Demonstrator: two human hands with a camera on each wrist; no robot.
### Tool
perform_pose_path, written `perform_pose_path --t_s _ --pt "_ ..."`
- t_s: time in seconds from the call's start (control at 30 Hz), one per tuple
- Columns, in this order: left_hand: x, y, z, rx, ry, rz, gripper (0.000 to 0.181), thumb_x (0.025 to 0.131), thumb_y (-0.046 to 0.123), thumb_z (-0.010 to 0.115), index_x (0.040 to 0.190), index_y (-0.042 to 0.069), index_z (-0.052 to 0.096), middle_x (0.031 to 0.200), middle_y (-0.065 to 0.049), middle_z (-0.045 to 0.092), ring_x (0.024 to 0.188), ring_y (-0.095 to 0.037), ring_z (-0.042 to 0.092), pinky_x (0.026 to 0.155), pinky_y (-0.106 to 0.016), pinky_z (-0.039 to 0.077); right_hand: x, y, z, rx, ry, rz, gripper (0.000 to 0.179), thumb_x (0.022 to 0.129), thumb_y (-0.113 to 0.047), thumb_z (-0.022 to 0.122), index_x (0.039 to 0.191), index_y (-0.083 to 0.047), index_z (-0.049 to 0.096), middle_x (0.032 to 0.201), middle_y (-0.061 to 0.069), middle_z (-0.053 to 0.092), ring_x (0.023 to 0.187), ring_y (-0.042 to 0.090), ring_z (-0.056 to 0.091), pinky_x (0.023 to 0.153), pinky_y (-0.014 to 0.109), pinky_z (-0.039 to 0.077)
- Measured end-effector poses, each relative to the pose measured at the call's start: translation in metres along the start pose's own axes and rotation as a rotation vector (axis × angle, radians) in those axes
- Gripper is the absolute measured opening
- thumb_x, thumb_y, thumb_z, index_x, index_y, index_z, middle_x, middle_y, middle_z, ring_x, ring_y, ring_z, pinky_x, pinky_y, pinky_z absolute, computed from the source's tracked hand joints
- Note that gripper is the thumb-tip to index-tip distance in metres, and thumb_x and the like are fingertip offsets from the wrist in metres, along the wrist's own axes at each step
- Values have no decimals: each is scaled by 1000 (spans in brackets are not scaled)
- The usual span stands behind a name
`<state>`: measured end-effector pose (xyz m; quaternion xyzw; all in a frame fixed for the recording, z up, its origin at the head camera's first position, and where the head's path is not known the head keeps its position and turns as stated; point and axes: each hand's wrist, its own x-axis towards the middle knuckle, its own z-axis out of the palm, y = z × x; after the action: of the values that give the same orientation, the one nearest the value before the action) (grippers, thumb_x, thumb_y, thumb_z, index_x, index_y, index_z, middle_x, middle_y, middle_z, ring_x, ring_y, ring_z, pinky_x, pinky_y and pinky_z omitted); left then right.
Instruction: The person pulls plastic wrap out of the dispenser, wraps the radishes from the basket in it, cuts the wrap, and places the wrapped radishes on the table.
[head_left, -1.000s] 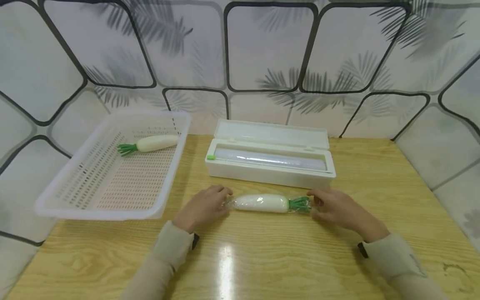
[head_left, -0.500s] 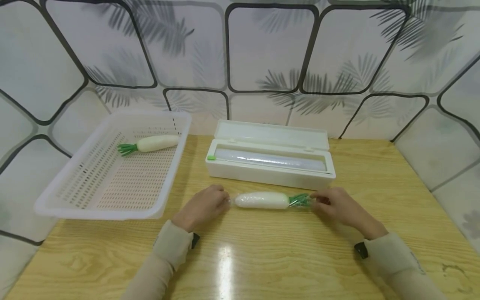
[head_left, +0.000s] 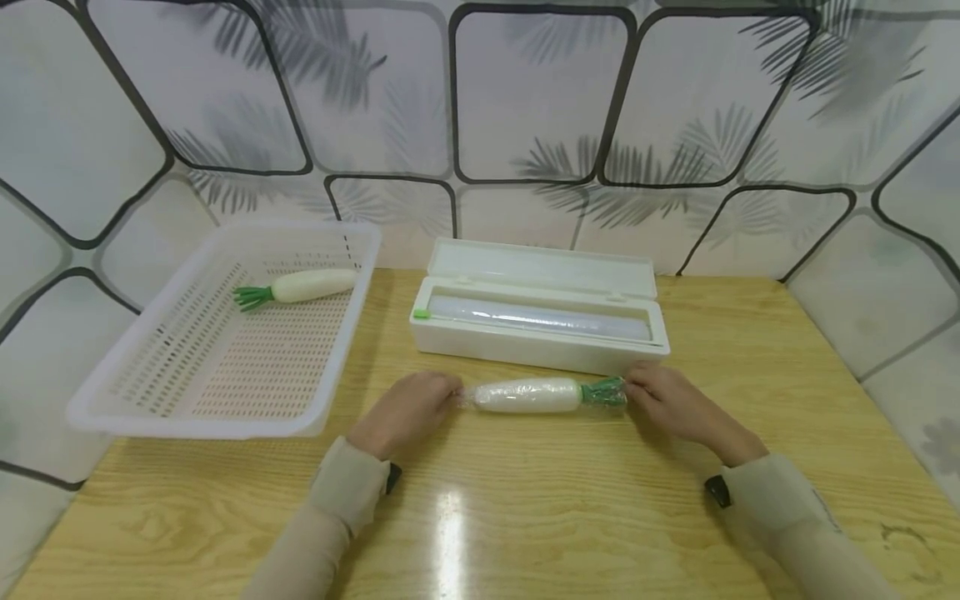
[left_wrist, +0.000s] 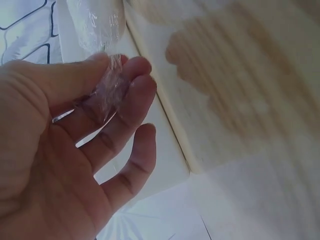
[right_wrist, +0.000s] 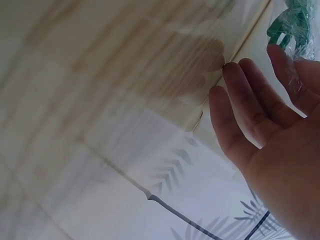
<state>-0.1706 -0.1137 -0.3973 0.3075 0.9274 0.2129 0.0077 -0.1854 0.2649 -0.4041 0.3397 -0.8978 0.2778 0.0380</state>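
A white radish [head_left: 528, 396] with green stalks [head_left: 603, 392] lies sideways between both hands, wrapped in clear plastic film. My left hand [head_left: 411, 410] pinches the twisted film at the radish's left end. In the left wrist view the film's tail [left_wrist: 112, 85] sits between thumb and forefinger, the other fingers loosely bent. At the stalk end my right hand [head_left: 678, 408] pinches the film between thumb and forefinger. The right wrist view shows the wrapped green stalks [right_wrist: 295, 30] just beyond those fingertips, with the remaining fingers spread.
Behind the radish stands a white cling film box [head_left: 525, 354], its lid [head_left: 540, 265] raised and a film roll [head_left: 536, 317] inside. At the left, a white plastic basket [head_left: 326, 367] holds an unwrapped radish [head_left: 311, 286]. The wooden table [head_left: 570, 508] meets a patterned wall behind.
The wrapped radish has moved slightly up in the head view and turned a little. The right hand has shifted slightly toward the box, its fingertips now close on the film's end.
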Motion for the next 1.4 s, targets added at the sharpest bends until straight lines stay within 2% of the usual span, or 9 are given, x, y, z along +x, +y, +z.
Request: perform_pose_path --t_s 0.13,0.2,0.3,0.4,0.53,0.67,0.93,1.17,1.4 --pt "5 -1 -1 18 20 -21 13 94 -7 63 88 3 68 78 -4 66 70 -16 60 67 -32 55 5 3 0 -22 -1 7 16 95 7 62 87 -5 67 85 -3 60 75 11 53 63 33 49" --pt "8 -2 -2 27 26 -26 7 95 -4 64 97 2 68 84 -7 69 74 -19 64 70 -34 56 10 6 -1 -20 -19 60 14 96 5 62 87 -3 68 84 -1 61 74 13 54 63 34 49" --pt "10 -1 -1 26 41 -11 18 96 0 66 114 1 65 96 -15 72 85 -27 70 77 -38 58 14 8 -5 20 -58 185 16 99 0 61 86 -4 69 77 -2 59 69 12 50 59 31 45" --pt "9 0 -2 -3 27 -7 28 96 2 66 124 1 62 107 -18 72 95 -30 70 85 -40 58 14 12 -9 102 -53 268 13 100 -4 62 89 -2 69 75 -1 61 66 10 50 58 28 45" --pt "5 2 -2 -54 -12 -25 29 95 4 69 123 -2 64 118 -18 70 107 -32 68 94 -41 55 10 16 -13 271 -26 296 10 98 -1 64 103 7 68 84 8 67 71 10 58 61 27 53" --pt "2 2 -1 -39 -13 -12 29 91 3 74 118 -5 67 119 -18 69 111 -32 66 96 -41 54 9 17 -13 292 -10 250 18 94 5 66 111 12 66 92 11 69 77 9 62 63 26 56" --pt "1 0 1 29 33 14 12 92 -1 71 104 -3 73 104 -16 73 99 -31 70 90 -40 57 12 13 -10 127 7 123 8 91 7 70 91 -1 72 82 0 68 70 8 58 59 26 52" --pt "2 -4 0 0 -4 6 11 97 5 67 87 2 71 78 -5 68 70 -14 61 70 -33 56 9 16 -9 115 -81 100 12 97 6 61 90 -2 66 75 -5 59 66 2 48 58 26 46" --pt "1 -6 -4 -21 -23 22 13 96 4 69 84 1 74 64 2 60 58 -7 51 58 -23 49 8 20 -6 109 -70 41 16 96 8 62 85 -4 63 68 -9 51 61 0 41 52 25 40"
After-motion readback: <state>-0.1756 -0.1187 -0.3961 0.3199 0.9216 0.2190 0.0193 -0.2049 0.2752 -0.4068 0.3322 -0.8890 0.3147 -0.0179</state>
